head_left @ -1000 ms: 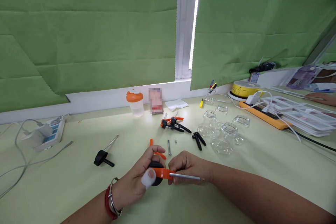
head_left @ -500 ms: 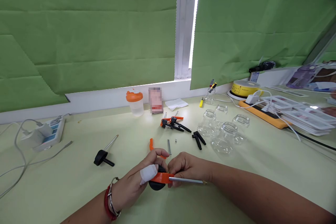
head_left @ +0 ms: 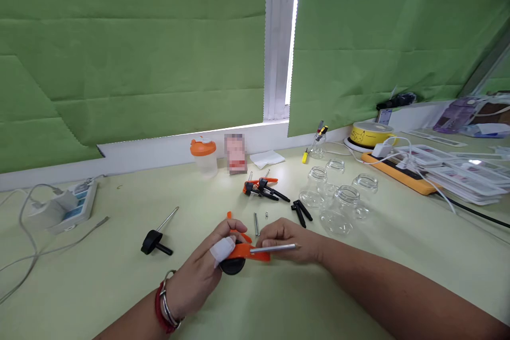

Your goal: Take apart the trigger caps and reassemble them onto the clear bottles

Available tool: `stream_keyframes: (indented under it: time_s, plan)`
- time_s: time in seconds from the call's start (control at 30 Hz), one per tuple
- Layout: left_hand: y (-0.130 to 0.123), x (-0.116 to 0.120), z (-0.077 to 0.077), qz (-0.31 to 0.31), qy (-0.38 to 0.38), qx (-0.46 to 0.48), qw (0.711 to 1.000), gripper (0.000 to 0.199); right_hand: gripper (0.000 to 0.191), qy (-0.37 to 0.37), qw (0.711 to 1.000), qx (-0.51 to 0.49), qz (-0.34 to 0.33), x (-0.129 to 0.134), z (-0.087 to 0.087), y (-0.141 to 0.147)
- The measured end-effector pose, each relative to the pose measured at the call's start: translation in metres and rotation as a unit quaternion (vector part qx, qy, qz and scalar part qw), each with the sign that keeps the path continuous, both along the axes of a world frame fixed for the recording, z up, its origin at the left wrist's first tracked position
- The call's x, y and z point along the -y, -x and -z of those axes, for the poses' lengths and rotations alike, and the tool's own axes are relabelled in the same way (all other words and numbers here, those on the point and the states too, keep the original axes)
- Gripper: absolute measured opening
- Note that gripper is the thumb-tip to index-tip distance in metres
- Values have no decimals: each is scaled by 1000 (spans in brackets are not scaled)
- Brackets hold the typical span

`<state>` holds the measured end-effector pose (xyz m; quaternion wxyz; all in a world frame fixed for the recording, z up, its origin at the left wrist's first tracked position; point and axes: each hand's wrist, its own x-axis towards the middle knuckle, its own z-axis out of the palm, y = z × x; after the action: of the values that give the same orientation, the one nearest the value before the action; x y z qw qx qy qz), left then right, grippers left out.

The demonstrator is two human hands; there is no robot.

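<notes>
My left hand (head_left: 201, 271), with white tape round a finger or thumb and a bracelet at the wrist, is closed on a part made of a black round cap (head_left: 232, 266) and a curved orange arm (head_left: 261, 255). A thin metal rod (head_left: 279, 248) points right from that part, passing in front of my right hand (head_left: 285, 236). The right fingers are curled together by the orange arm's end; what they pinch is hidden. Just beyond my hands lie another orange piece (head_left: 247, 238), a metal pin (head_left: 256, 224) and a small metal bit (head_left: 266, 215).
To the left lies a black cap with rod and handle (head_left: 151, 243). Further back are orange-and-black assemblies (head_left: 263, 186), black handles (head_left: 302, 213), several glass jars (head_left: 340, 212) and an orange-lidded cup (head_left: 204, 156). Power strips (head_left: 79, 207) and cables lie at both sides.
The cap and orange arm have tilted and shifted up and slightly left. The rod's tip has moved up and left, and my right hand has risen a little.
</notes>
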<state>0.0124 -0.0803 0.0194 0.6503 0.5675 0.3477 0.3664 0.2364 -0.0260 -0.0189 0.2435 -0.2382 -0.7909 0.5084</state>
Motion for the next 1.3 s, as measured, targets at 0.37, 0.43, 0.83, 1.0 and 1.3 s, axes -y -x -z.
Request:
stream_keyframes:
  time_s: [0.37,0.43,0.83,1.0,1.3]
  plan:
    - [-4,-10,1,-119,96,125,980,26,25,-408,873,248,99,-13,19,9]
    - [-5,-12,2,-131,104,137,976,26,25,-434,855,271,84,-15,22,8]
    - [-14,-13,2,-164,145,167,961,20,10,-526,784,328,24,-5,2,7]
    - [-12,-15,5,-173,139,165,961,18,14,-590,741,321,-15,5,-4,10]
    - [-10,-17,7,-180,141,150,962,23,9,-623,706,333,-46,15,-3,12]
